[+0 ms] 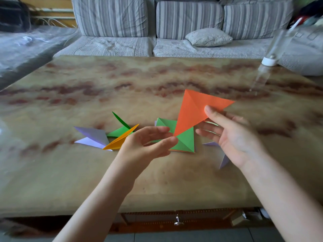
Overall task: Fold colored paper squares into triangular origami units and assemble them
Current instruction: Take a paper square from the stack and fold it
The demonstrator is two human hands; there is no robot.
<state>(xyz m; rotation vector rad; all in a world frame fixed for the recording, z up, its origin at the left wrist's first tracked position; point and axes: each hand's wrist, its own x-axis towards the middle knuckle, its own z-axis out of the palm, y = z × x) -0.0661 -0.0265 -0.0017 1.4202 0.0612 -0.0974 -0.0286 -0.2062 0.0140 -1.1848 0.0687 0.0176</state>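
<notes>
An orange paper triangle, creased down its middle, is held above the table. My right hand pinches its right side, thumb on top. My left hand touches its lower tip with thumb and fingertips. Beneath it lies a stack of paper squares, green sheet on top, with creases. To the left lie folded units: a purple one, a yellow-orange one and a green one. A purple piece shows below my right hand.
The marbled brown table stretches wide around the papers. A clear bottle with a white cap stands upside down at the back right. A striped grey sofa with a cushion sits behind the table. A drawer handle shows under the front edge.
</notes>
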